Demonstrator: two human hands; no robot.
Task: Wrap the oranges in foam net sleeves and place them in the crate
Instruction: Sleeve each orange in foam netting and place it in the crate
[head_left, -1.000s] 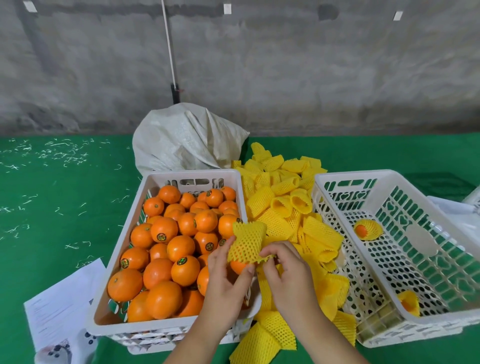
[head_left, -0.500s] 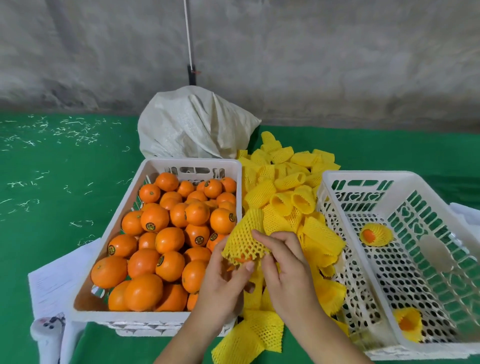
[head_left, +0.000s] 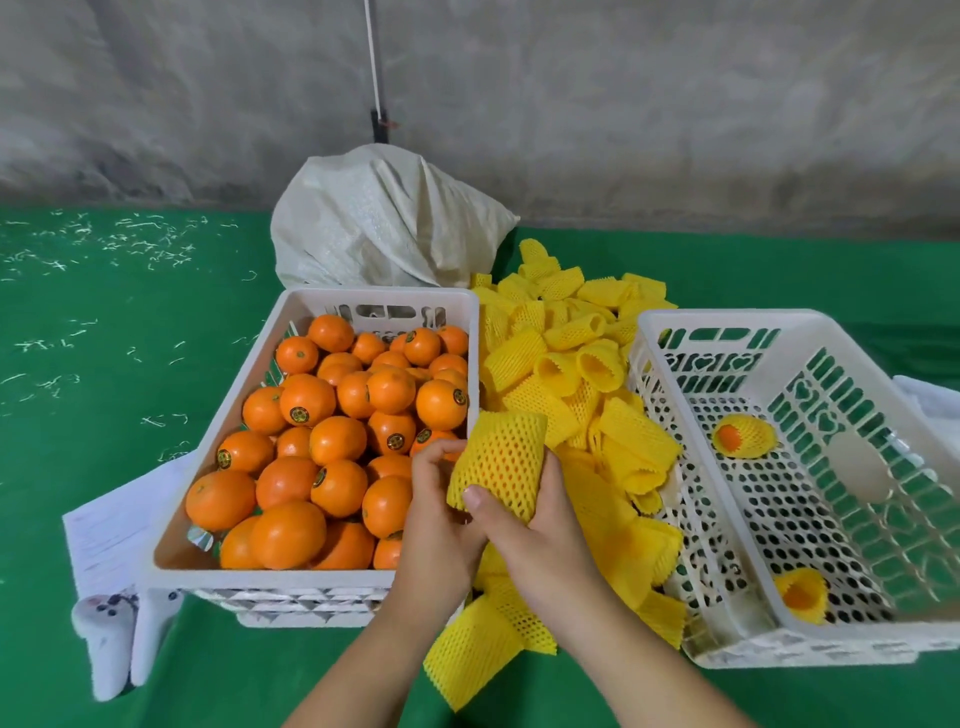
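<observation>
Glossy oranges (head_left: 332, 441), matt foam sleeve (head_left: 501, 462), white plastic crate (head_left: 810, 519), seemingly woven sack (head_left: 384, 218)

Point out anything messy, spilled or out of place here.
Loose foam sleeves lie heaped between the two crates, one fallen near the table's front edge. Pale shavings litter the green cloth far left. The right crate sits askew.

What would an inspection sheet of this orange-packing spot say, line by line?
Surface: green cloth, pale scraps strewn at left.
Job's things: left crate full of bare oranges; right crate holds two sleeved oranges; sleeve pile between crates.
Clutter: white sack, papers.
Hands: left hand and right hand hold a netted orange.
Cables: thin white cord on wall.
Surroundings: grey concrete wall.
</observation>
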